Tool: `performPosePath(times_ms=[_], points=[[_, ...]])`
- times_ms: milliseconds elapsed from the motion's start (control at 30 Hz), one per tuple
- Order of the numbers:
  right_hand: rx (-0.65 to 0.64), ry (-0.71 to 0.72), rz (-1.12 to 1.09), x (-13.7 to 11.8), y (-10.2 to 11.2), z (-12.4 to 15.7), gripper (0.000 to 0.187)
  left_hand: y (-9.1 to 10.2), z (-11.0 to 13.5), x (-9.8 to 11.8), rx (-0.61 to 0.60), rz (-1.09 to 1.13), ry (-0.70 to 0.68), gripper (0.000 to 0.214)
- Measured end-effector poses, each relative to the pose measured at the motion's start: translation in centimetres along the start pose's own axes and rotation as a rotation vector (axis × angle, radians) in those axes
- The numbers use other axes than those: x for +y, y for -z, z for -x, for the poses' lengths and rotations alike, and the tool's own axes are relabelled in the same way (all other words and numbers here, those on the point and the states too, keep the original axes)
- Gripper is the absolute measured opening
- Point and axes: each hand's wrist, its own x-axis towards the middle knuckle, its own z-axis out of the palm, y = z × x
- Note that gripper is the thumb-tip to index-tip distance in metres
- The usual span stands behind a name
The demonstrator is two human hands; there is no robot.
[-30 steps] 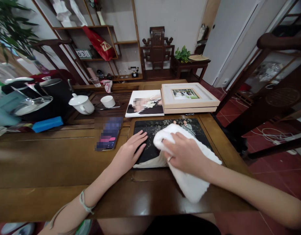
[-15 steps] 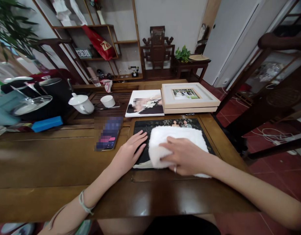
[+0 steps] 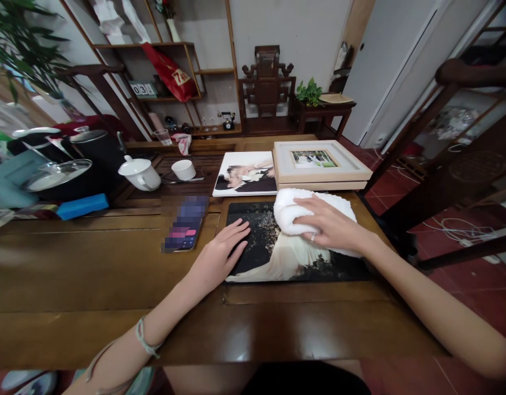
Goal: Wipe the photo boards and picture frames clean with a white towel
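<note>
- The near part of the brown wooden table was glossy, with a woven bracelet on the person's left wrist above it.
- The left hand lay open and flat, its fingertips on the left edge of a dark photo panel.
- This panel lay flat on the table between the two hands, showing a long pale gown against black.
- The right hand, wearing a ring, gripped a bunched white cloth against the panel's far right part, hiding what was beneath.
- Left of the left hand lay a phone, its screen partly pixelated and its text unreadable.
- Beyond the panel, a white-edged photo print sat just left of a pale wooden picture frame.
- Farther left stood a white lidded cup and a small white cup.
- On the far shelves, number blocks read "0" and "3", the third unclear; a red bag bore a "7" beside illegible marks.
</note>
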Motion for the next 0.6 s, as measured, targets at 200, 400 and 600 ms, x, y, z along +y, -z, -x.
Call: performPosePath(times_ms=[200,400,600], points=[[-0.144,0.238,-0.164,-6.6,-0.5,-0.4,0.038,0.0,0.1,-0.2,-0.025,0.0,0.003,0.034],[-0.156,0.271,-0.247,-6.3,-0.2,-0.6,0.035,0.2,0.1,-0.2,-0.045,0.003,0.008,0.034],[-0.021,0.004,-0.173,0.1,0.5,0.3,0.027,0.1,0.0,0.0,-0.012,-0.006,0.005,0.035]])
